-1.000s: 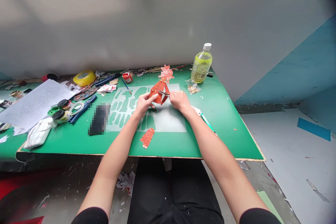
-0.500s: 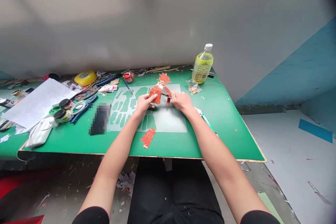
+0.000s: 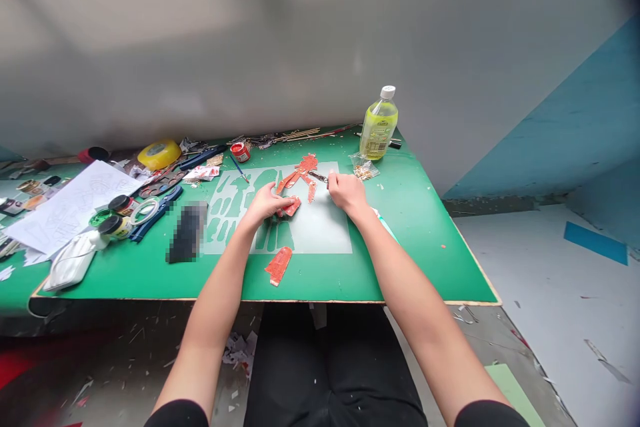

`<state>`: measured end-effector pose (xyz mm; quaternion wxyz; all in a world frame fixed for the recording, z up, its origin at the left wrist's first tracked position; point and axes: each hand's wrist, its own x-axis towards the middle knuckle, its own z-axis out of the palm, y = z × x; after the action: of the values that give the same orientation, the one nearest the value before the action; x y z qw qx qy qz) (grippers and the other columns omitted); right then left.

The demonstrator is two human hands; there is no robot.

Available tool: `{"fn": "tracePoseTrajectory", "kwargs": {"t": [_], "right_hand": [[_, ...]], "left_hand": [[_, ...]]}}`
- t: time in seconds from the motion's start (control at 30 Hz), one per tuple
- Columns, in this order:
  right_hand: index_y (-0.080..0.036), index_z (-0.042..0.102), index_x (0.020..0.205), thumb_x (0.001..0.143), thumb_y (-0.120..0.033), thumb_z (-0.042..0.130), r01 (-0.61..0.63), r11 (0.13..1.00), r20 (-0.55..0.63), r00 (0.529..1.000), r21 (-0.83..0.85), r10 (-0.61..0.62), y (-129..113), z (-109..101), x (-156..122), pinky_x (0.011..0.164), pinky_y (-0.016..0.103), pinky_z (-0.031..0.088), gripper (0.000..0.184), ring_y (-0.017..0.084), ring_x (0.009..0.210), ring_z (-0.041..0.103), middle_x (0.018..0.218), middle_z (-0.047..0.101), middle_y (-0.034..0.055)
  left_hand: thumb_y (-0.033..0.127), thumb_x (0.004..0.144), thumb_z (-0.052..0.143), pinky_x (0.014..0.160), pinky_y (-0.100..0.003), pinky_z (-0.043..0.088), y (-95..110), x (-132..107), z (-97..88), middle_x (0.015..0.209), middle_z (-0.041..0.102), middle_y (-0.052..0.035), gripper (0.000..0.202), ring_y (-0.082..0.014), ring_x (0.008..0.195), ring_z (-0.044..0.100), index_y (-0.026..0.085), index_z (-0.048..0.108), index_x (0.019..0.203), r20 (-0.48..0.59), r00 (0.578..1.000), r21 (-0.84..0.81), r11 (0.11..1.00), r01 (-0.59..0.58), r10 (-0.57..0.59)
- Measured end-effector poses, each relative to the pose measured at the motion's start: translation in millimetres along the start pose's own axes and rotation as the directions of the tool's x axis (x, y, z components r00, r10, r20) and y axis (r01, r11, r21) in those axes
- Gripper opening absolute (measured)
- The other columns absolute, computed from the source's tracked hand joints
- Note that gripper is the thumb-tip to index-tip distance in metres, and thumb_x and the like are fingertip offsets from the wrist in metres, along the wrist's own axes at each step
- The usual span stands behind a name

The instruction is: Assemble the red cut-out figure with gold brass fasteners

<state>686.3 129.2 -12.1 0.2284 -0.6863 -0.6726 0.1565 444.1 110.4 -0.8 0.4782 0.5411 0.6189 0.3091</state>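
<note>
The red cut-out figure (image 3: 301, 173), held up off the surface between both hands a second ago, is now laid flat on the pale stencil sheet (image 3: 325, 230) in the middle of the green table (image 3: 425, 247). Its weight is therefore carried by the table and no longer by the fingers, so the work in hand is judged to be done against a flat backing. The left hand (image 3: 264, 203) is lowered onto the sheet, and its grip is narrow, with the fingertips closed on a small red piece (image 3: 291, 206) just below the figure. Whether that piece is joined to the figure cannot be told. The right hand (image 3: 346, 191) is rested at the figure's right side, and its grip is drawn tight around a thin metal tool (image 3: 318, 177), whose tip is brought against the figure's edge. A second loose red piece (image 3: 279, 265) is left untouched near the front edge of the table. A small clear bag (image 3: 364, 169) and a yellow-green bottle (image 3: 378, 125) are seen beyond the right hand, well apart from both grips.
</note>
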Motion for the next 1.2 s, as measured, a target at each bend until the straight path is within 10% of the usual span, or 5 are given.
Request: {"fn": "tracePoseTrajectory", "kwargs": {"t": [0.3,0.5,0.67,0.77,1.2], "right_hand": [[-0.021,0.074,0.071,0.109,-0.062,0.027,-0.002,0.961,-0.027,1.0,0.276,0.01,2.8,14.4,4.0,0.074,0.032,0.041,0.073,0.025,0.08,0.068,0.082,0.075,0.0136],[-0.021,0.069,0.083,0.099,-0.083,0.024,-0.098,0.679,0.129,0.992,0.728,0.004,-3.9,20.5,4.1,0.056,0.029,0.038,0.079,0.017,0.053,0.046,0.059,0.052,0.0005],[-0.021,0.072,0.102,0.094,-0.032,0.063,0.276,0.905,-0.105,0.961,0.324,-0.255,-6.1,36.2,-0.7,0.08,0.035,0.049,0.017,0.025,0.085,0.064,0.09,0.073,0.0078],[-0.017,0.073,0.12,0.083,-0.003,0.053,0.554,0.829,-0.045,0.833,0.083,-0.552,-8.8,46.3,-1.5,0.105,0.042,0.046,0.044,0.031,0.125,0.062,0.127,0.074,0.0147],[-0.02,0.078,0.107,0.077,-0.001,0.056,0.674,0.738,0.16,0.733,-0.034,-0.661,-11.2,20.7,-14.1,0.087,0.034,0.048,0.042,0.025,0.098,0.07,0.104,0.08,0.0086]], "left_hand": [[0.039,0.071,0.095,0.052,-0.028,0.041,8.4,-11.0,-5.0,0.071,0.074,-0.0018,0.108,-0.0138,0.053,0.056,0.009,0.043,0.162,0.092,0.994,0.04,0.997,-0.06,0.056],[0.047,0.077,0.09,0.053,-0.026,0.042,14.0,-15.4,6.9,0.084,0.079,-0.0082,0.056,-0.0176,0.067,0.068,0.016,0.078,0.122,-0.013,0.942,-0.178,0.926,-0.334,0.337],[0.052,0.073,0.09,0.058,-0.029,0.052,-0.5,9.3,12.7,0.087,0.078,-0.0091,0.048,-0.0197,0.071,0.071,0.015,0.073,0.098,-0.327,0.873,-0.297,0.838,-0.458,0.362],[0.059,0.084,0.077,0.067,-0.031,0.054,-12.1,26.5,8.6,0.085,0.075,-0.0061,0.044,-0.0195,0.075,0.07,0.018,0.066,0.097,-0.404,0.828,-0.26,0.819,-0.512,0.389],[0.038,0.108,0.048,0.067,-0.029,0.033,-12.7,7.5,-3.4,0.08,0.072,-0.0057,0.022,-0.0248,0.072,0.065,0.026,0.066,0.103,0.0,0.839,0.642,0.643,-0.418,0.544]]}}
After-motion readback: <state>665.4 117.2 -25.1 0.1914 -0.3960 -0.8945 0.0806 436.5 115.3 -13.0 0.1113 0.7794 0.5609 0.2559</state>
